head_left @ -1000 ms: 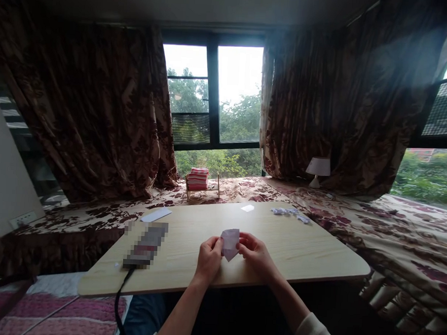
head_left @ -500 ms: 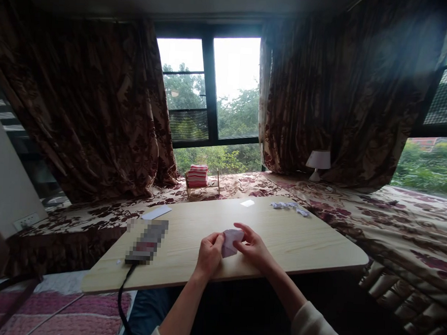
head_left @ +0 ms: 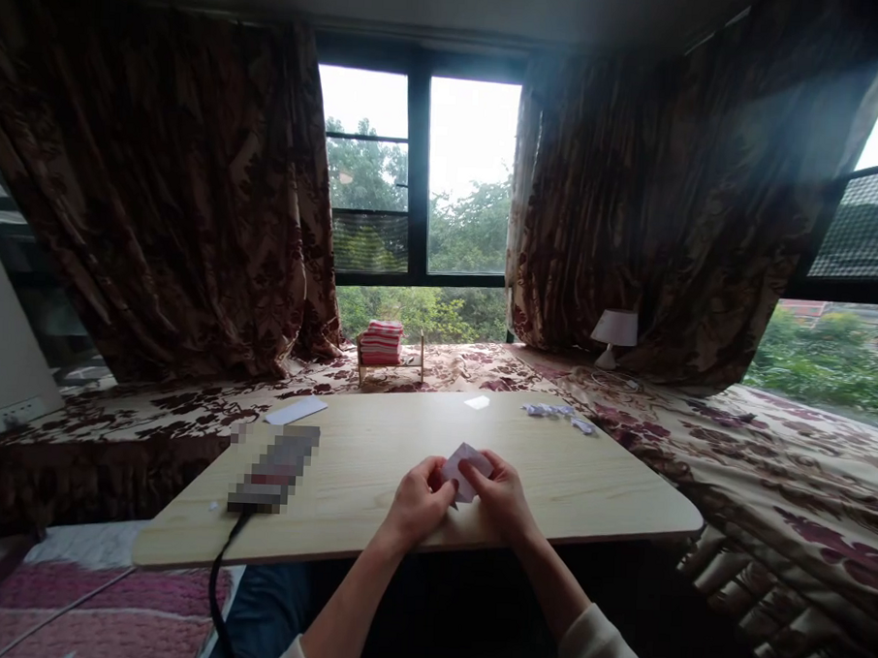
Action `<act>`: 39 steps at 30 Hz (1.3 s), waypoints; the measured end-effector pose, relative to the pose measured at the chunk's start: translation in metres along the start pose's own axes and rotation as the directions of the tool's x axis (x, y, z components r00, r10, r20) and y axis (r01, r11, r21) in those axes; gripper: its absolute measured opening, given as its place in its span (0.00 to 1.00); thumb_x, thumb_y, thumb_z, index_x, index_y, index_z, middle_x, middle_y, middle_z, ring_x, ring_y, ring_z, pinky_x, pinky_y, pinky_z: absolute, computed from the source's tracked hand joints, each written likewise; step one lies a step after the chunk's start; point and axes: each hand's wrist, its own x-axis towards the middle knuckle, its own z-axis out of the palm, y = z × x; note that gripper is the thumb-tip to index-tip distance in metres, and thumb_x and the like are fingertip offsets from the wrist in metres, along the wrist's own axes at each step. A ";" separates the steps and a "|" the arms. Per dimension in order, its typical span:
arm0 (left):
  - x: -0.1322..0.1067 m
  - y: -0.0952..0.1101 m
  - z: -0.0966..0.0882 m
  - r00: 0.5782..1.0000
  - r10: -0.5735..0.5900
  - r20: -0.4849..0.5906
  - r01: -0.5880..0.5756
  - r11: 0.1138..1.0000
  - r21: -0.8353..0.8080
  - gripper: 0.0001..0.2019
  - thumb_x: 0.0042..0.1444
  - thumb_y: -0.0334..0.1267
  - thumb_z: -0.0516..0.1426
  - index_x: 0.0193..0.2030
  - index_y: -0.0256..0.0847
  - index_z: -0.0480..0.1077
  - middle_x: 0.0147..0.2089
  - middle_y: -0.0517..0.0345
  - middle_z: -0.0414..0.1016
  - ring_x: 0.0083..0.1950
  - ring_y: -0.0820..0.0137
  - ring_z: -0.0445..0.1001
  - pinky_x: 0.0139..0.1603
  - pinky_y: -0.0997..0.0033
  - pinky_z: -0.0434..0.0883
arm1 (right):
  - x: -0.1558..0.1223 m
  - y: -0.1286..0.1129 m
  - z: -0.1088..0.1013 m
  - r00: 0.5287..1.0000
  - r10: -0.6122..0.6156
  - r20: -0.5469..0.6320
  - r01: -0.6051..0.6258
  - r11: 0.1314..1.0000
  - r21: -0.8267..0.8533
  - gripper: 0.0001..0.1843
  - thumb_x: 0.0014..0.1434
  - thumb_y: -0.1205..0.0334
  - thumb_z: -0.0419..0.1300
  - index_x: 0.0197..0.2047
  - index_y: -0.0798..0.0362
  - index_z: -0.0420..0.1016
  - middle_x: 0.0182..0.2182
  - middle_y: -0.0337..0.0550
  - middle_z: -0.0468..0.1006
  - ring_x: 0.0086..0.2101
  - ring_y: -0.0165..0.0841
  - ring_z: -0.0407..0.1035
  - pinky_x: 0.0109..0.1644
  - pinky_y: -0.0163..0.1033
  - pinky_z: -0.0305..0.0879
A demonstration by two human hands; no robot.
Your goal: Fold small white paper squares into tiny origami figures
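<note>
The grip of the left hand [head_left: 418, 503] and of the right hand [head_left: 501, 497] is closed on one small folded paper [head_left: 464, 466], held just above the near part of the surface [head_left: 375, 452]. It carries several folds, and I judge it not finished; small paper pieces [head_left: 552, 411] lie at the far side

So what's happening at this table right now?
A person's left hand and right hand pinch a small folded paper between them, just above the wooden table. Other paper scraps lie near the table's far edge. A dark device with a cable lies to the left.
</note>
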 end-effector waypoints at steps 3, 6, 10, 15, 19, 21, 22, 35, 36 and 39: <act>0.000 -0.001 0.000 1.000 -0.017 -0.002 0.017 1.000 0.002 0.08 0.43 0.29 0.57 0.32 0.39 0.74 0.24 0.63 0.68 0.26 0.73 0.63 0.29 0.75 0.62 | 0.002 0.004 -0.002 0.999 0.028 -0.033 -0.028 0.999 0.018 0.21 0.43 0.45 0.67 0.30 0.56 0.74 0.22 0.39 0.74 0.23 0.32 0.66 0.27 0.36 0.62; 0.000 0.002 -0.002 1.000 -0.020 -0.009 0.020 0.999 -0.028 0.10 0.41 0.27 0.55 0.31 0.39 0.74 0.25 0.62 0.70 0.28 0.72 0.65 0.30 0.75 0.63 | 0.004 0.010 -0.004 0.997 0.035 -0.066 -0.033 0.999 0.042 0.21 0.45 0.44 0.65 0.31 0.55 0.74 0.24 0.40 0.75 0.25 0.33 0.67 0.29 0.37 0.63; -0.002 0.008 -0.007 0.998 -0.014 -0.057 0.007 0.993 -0.116 0.08 0.43 0.29 0.55 0.30 0.36 0.74 0.26 0.58 0.73 0.28 0.70 0.69 0.30 0.73 0.65 | 0.003 0.010 -0.005 0.997 0.007 -0.077 -0.003 0.999 0.051 0.19 0.48 0.45 0.63 0.32 0.54 0.73 0.23 0.41 0.75 0.23 0.33 0.66 0.26 0.36 0.62; -0.002 0.008 -0.012 0.978 -0.041 -0.207 -0.007 0.974 -0.224 0.09 0.51 0.39 0.53 0.26 0.37 0.71 0.23 0.60 0.70 0.26 0.72 0.66 0.30 0.74 0.64 | 0.002 0.008 0.000 1.000 -0.025 -0.009 0.025 0.998 0.055 0.19 0.45 0.49 0.66 0.35 0.54 0.72 0.28 0.43 0.77 0.27 0.35 0.70 0.29 0.38 0.66; -0.001 0.003 -0.010 0.974 -0.085 -0.212 0.032 0.970 -0.241 0.10 0.50 0.41 0.56 0.25 0.37 0.70 0.24 0.61 0.70 0.26 0.73 0.65 0.28 0.75 0.62 | 0.003 0.011 0.001 1.000 0.022 0.011 -0.023 0.998 0.055 0.25 0.43 0.52 0.67 0.43 0.52 0.70 0.33 0.43 0.77 0.32 0.36 0.72 0.33 0.39 0.68; -0.001 0.001 -0.010 0.975 -0.087 -0.204 0.038 0.972 -0.233 0.09 0.49 0.40 0.57 0.25 0.37 0.70 0.24 0.62 0.69 0.27 0.73 0.64 0.29 0.75 0.62 | 0.003 0.013 0.000 0.999 0.042 0.016 -0.042 0.998 0.044 0.24 0.43 0.53 0.66 0.44 0.52 0.70 0.35 0.44 0.77 0.34 0.37 0.72 0.34 0.38 0.68; -0.001 0.000 -0.009 0.976 -0.085 -0.203 0.037 0.973 -0.229 0.08 0.49 0.39 0.57 0.25 0.37 0.70 0.24 0.62 0.69 0.26 0.74 0.64 0.28 0.76 0.61 | 0.004 0.013 -0.001 0.999 0.048 0.023 -0.049 0.998 0.037 0.22 0.44 0.54 0.66 0.43 0.52 0.71 0.35 0.44 0.77 0.34 0.37 0.72 0.35 0.39 0.68; 0.000 -0.010 -0.011 0.963 0.018 -0.270 -0.068 0.982 -0.178 0.09 0.52 0.37 0.57 0.39 0.39 0.65 0.33 0.59 0.71 0.35 0.71 0.70 0.37 0.72 0.66 | 0.003 0.010 0.005 0.991 -0.022 0.134 0.026 0.999 -0.028 0.11 0.46 0.60 0.64 0.35 0.54 0.76 0.29 0.43 0.78 0.29 0.36 0.71 0.34 0.39 0.67; -0.001 -0.010 -0.011 0.962 0.032 -0.270 -0.080 0.982 -0.171 0.08 0.52 0.36 0.58 0.38 0.39 0.65 0.33 0.60 0.70 0.35 0.71 0.69 0.38 0.73 0.66 | 0.003 0.010 0.004 0.992 -0.028 0.121 0.032 0.999 -0.033 0.11 0.47 0.59 0.64 0.34 0.55 0.76 0.29 0.44 0.79 0.30 0.36 0.71 0.35 0.40 0.66; -0.002 -0.007 -0.010 0.967 0.064 -0.246 -0.105 0.982 -0.159 0.06 0.51 0.36 0.58 0.33 0.40 0.64 0.30 0.62 0.68 0.33 0.73 0.68 0.37 0.73 0.66 | 0.004 0.009 0.003 0.994 -0.035 0.104 0.040 0.998 -0.043 0.11 0.47 0.56 0.64 0.32 0.55 0.76 0.29 0.44 0.79 0.30 0.36 0.71 0.36 0.40 0.66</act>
